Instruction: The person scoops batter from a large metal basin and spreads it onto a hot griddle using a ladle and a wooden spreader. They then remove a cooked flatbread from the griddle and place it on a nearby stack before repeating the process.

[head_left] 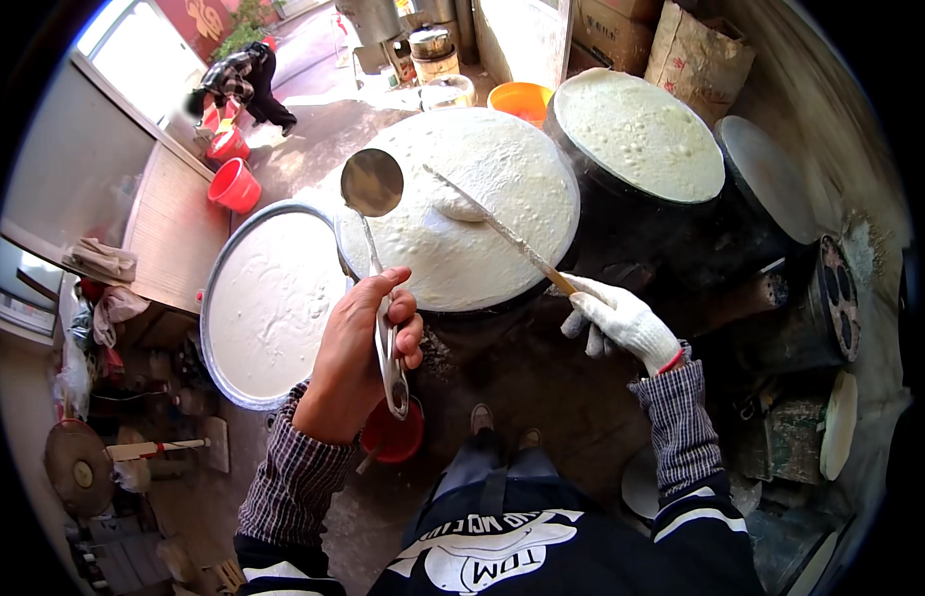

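My bare left hand point(358, 335) grips the handle of a metal ladle point(371, 182), its bowl raised over the left side of a large round griddle. A wide sheet of pale batter point(500, 156) covers that griddle, bubbled on top, with a raised lump near its middle. In a white knitted glove, my right hand point(619, 320) holds a long thin wooden stick point(518, 242). White batter coats the stick, and its tip reaches over the sheet. Left of the griddle stands a round tub of liquid batter point(272, 305), close to my left forearm.
A second griddle point(637, 138) carries another pale sheet, with a round metal lid point(768, 179) beside it. Red buckets point(235, 185) stand near a bending person point(243, 82). A red bucket point(394, 432) is by my feet. An orange basin point(520, 100) sits behind the griddles.
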Tool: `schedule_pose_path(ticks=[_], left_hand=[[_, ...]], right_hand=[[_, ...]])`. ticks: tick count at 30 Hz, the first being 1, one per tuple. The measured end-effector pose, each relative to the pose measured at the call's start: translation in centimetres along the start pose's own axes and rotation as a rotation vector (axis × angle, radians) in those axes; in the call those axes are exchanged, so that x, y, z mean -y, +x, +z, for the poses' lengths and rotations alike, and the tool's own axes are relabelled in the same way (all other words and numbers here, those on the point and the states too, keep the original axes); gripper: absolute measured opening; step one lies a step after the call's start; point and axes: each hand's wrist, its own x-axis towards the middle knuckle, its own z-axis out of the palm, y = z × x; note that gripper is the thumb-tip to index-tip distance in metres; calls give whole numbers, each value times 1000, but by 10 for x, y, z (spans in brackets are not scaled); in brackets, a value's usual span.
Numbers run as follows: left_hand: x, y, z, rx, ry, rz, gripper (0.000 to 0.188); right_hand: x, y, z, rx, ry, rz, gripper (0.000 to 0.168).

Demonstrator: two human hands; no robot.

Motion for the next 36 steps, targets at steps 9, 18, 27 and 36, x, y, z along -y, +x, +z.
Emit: schedule_pose_path(ticks=[9,18,27,36], left_hand=[[-11,-16,5,93,173,48,30],[-1,5,4,-37,253,-64,29],[-1,-10,10,-43,149,-125,25],[19,-22,-14,195,-347,-143,27]], right_hand=[[-6,-5,3,-36,-10,5,43],[-13,-20,25,22,187,44,46],[-20,-28,43,96,385,43,49],[-21,-35,60,117,603,37,50]])
